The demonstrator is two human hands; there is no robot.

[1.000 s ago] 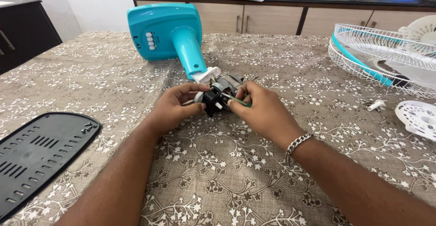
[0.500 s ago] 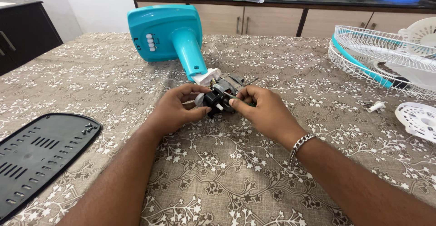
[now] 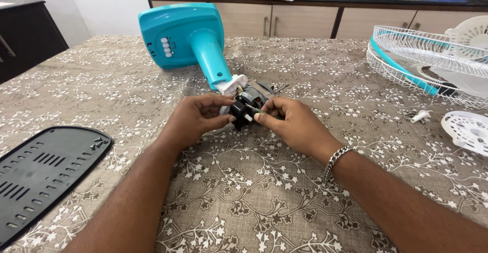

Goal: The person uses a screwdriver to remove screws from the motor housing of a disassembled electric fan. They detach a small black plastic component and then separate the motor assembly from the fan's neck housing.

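Left hand (image 3: pixel 195 118) grips the fan motor (image 3: pixel 246 105); right hand (image 3: pixel 290 123) pinches a thin tool (image 3: pixel 255 109) against it

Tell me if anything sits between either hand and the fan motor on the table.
Nothing visible does. The left hand and the right hand both already touch the fan motor, one on each side, with their fingers on its black front part. The turquoise fan stand lies behind the motor, not between it and the hands.

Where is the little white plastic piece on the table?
The white piece lies on the tablecloth at the right of the head view, just below the wire fan guard and left of the round white cap.
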